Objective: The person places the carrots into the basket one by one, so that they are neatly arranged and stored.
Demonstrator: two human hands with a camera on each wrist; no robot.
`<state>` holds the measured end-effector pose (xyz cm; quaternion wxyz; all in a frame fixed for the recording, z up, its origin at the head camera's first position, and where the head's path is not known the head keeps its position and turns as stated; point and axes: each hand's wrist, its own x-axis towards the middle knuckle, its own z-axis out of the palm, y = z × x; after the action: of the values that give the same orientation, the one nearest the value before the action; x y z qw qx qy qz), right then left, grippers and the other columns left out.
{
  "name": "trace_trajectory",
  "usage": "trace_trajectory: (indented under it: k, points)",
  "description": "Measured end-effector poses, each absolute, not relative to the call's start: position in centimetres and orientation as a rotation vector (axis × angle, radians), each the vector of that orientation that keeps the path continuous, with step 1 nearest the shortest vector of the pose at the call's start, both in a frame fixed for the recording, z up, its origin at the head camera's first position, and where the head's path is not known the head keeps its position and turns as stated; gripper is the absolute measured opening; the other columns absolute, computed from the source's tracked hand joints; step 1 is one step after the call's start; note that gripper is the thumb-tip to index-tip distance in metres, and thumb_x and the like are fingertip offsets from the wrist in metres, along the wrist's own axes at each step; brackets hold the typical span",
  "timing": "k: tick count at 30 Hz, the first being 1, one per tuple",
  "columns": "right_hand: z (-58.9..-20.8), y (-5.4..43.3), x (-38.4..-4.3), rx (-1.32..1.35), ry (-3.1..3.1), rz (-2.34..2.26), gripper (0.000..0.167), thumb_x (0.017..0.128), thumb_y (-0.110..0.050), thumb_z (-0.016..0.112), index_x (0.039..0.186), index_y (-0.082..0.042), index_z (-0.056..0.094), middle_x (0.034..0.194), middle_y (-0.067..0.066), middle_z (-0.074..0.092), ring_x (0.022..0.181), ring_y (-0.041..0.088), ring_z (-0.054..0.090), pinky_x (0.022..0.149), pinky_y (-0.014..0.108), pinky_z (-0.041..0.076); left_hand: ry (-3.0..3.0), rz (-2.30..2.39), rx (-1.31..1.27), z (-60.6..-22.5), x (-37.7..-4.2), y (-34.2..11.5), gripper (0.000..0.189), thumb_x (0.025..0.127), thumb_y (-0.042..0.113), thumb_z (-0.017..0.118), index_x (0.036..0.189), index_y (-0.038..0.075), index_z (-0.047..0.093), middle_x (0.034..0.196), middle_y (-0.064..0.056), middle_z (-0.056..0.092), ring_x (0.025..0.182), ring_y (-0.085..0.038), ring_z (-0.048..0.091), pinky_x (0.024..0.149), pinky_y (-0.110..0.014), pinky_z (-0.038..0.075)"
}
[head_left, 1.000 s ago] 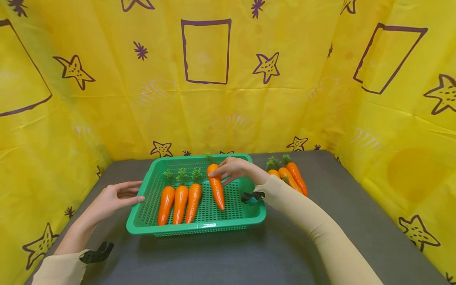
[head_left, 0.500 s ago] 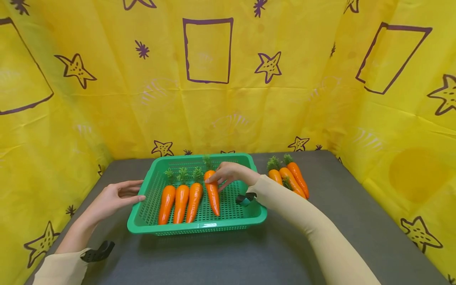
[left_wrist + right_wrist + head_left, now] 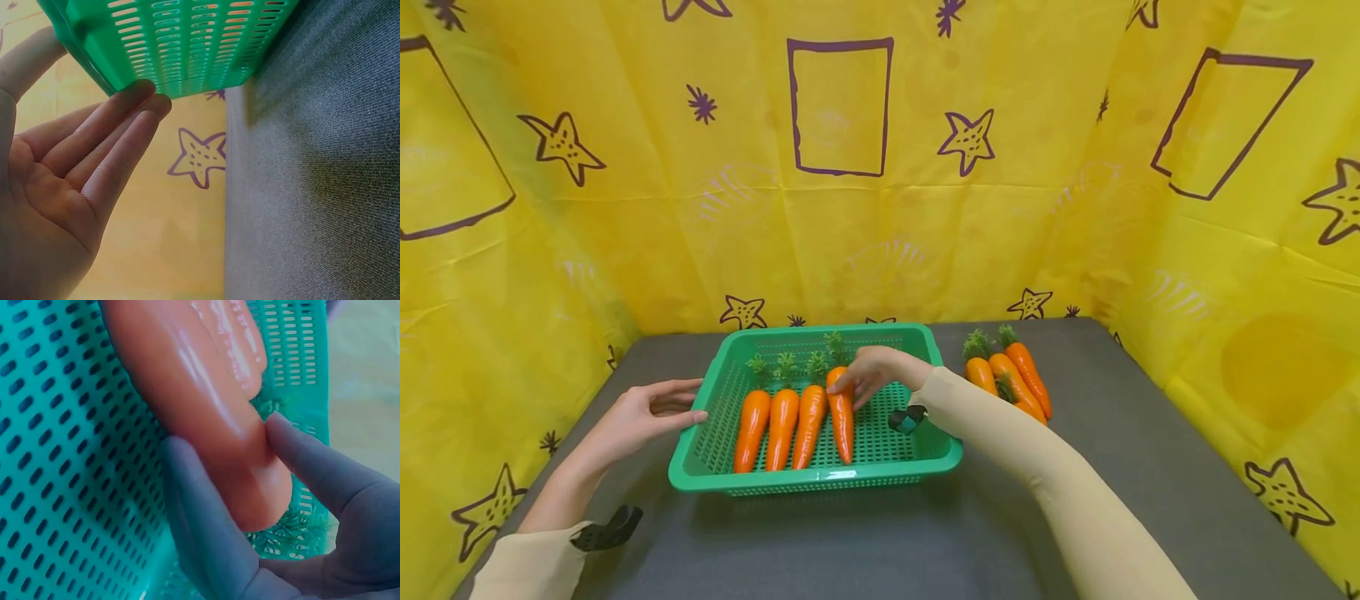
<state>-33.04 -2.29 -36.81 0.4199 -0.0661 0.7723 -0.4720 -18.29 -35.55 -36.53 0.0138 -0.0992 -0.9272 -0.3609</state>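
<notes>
My right hand [image 3: 880, 371] pinches an orange carrot [image 3: 842, 421] near its leafy top, inside the green basket [image 3: 760, 482]. In the right wrist view, thumb and fingers lie on either side of this carrot [image 3: 206, 406], close over the slotted floor. To its left, three more carrots [image 3: 782, 429] lie side by side in the basket, green tops toward the back. My left hand [image 3: 632, 421] is at the basket's left side; its fairly straight fingers [image 3: 106, 134] touch the outer wall and the thumb rests by the rim.
Several more carrots [image 3: 1011, 375] lie in a cluster on the dark grey table [image 3: 850, 550], right of the basket. Yellow patterned cloth [image 3: 910, 242] walls the table at the back and sides. The right forearm reaches across in front of the cluster.
My right hand has carried its carrot down and to the left, bringing it beside the row of three. The left hand has stayed at the basket's side.
</notes>
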Motion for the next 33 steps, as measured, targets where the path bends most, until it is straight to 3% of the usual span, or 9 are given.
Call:
trace_trajectory:
  k: [2, 5, 9, 12, 17, 20, 24, 29, 33]
  points:
    - [-36.99, -2.36, -33.08, -0.158, 1.935, -1.178, 0.062, 0.082, -0.008, 0.074, 0.132, 0.008, 0.043, 0.132, 0.028, 0.046, 0.106, 0.036, 0.062, 0.077, 0.037, 0.057, -2.889, -1.124, -0.307, -36.54, -18.32, -35.55, 0.060, 0.086, 0.037, 0.069, 0.136, 0.009, 0.051, 0.117, -0.014, 0.066, 0.095, 0.004, 0.064, 0.076, -0.022, 0.052]
    - [-37.30, -2.49, -33.16, -0.140, 1.917, -1.176, 0.085, 0.082, -0.005, 0.073, 0.148, 0.005, 0.020, 0.142, 0.031, 0.035, 0.107, 0.037, 0.061, 0.078, 0.036, 0.057, -2.888, -1.125, -0.303, -36.51, -18.29, -35.56, 0.060, 0.086, 0.037, 0.069, 0.136, 0.009, 0.051, 0.117, -0.014, 0.066, 0.095, 0.003, 0.064, 0.075, -0.022, 0.053]
    - [-37.57, -2.59, -33.20, -0.120, 1.916, -1.164, 0.097, 0.082, -0.004, 0.073, 0.151, 0.000, 0.005, 0.144, 0.032, 0.031, 0.106, 0.036, 0.061, 0.078, 0.036, 0.056, -2.889, -1.122, -0.297, -36.46, -18.25, -35.55, 0.060, 0.086, 0.038, 0.069, 0.136, 0.009, 0.051, 0.117, -0.014, 0.066, 0.095, 0.003, 0.064, 0.075, -0.022, 0.053]
    - [-37.60, -2.54, -33.18, -0.125, 1.934, -1.136, 0.086, 0.082, -0.005, 0.074, 0.147, 0.005, 0.020, 0.139, 0.032, 0.038, 0.103, 0.034, 0.062, 0.078, 0.035, 0.057, -2.895, -1.116, -0.294, -36.46, -18.23, -35.55, 0.061, 0.086, 0.039, 0.069, 0.136, 0.009, 0.051, 0.117, -0.014, 0.066, 0.095, 0.003, 0.064, 0.075, -0.022, 0.053]
    - [-37.47, -2.23, -33.15, -0.151, 1.995, -1.035, 0.055, 0.083, -0.014, 0.074, 0.128, 0.007, 0.051, 0.127, 0.027, 0.052, 0.094, 0.029, 0.067, 0.076, 0.034, 0.057, -2.897, -1.126, -0.293, -36.47, -18.27, -35.52, 0.060, 0.086, 0.038, 0.069, 0.136, 0.010, 0.051, 0.117, -0.013, 0.066, 0.095, 0.002, 0.064, 0.075, -0.023, 0.053]
    - [-37.34, -2.03, -33.15, -0.164, 2.014, -1.001, 0.050, 0.084, -0.017, 0.074, 0.124, 0.005, 0.056, 0.124, 0.026, 0.055, 0.088, 0.027, 0.069, 0.077, 0.035, 0.057, -2.897, -1.129, -0.289, -36.43, -18.27, -35.49, 0.060, 0.086, 0.038, 0.069, 0.136, 0.010, 0.051, 0.116, -0.013, 0.067, 0.095, 0.001, 0.064, 0.075, -0.023, 0.053]
    - [-37.37, -1.92, -33.28, -0.159, 1.998, -1.007, 0.060, 0.083, -0.015, 0.074, 0.132, 0.006, 0.046, 0.115, 0.025, 0.059, 0.086, 0.027, 0.070, 0.078, 0.035, 0.057, -2.901, -1.131, -0.281, -36.37, -18.24, -35.45, 0.060, 0.086, 0.039, 0.069, 0.136, 0.010, 0.051, 0.116, -0.013, 0.067, 0.094, 0.001, 0.064, 0.075, -0.023, 0.053]
    - [-37.44, -1.85, -33.44, -0.129, 1.976, -1.045, 0.086, 0.083, -0.009, 0.073, 0.148, 0.004, 0.018, 0.100, 0.022, 0.063, 0.088, 0.030, 0.070, 0.077, 0.035, 0.057, -2.903, -1.127, -0.278, -36.35, -18.23, -35.41, 0.061, 0.086, 0.039, 0.069, 0.136, 0.009, 0.051, 0.116, -0.014, 0.067, 0.094, 0.002, 0.064, 0.075, -0.023, 0.053]
    - [-37.41, -1.69, -33.44, -0.109, 1.988, -1.074, 0.098, 0.083, -0.007, 0.073, 0.152, -0.001, 0.004, 0.096, 0.021, 0.063, 0.086, 0.030, 0.070, 0.077, 0.036, 0.057, -2.902, -1.120, -0.283, -36.39, -18.26, -35.40, 0.060, 0.086, 0.038, 0.069, 0.136, 0.009, 0.051, 0.115, -0.014, 0.067, 0.094, 0.001, 0.065, 0.075, -0.023, 0.053]
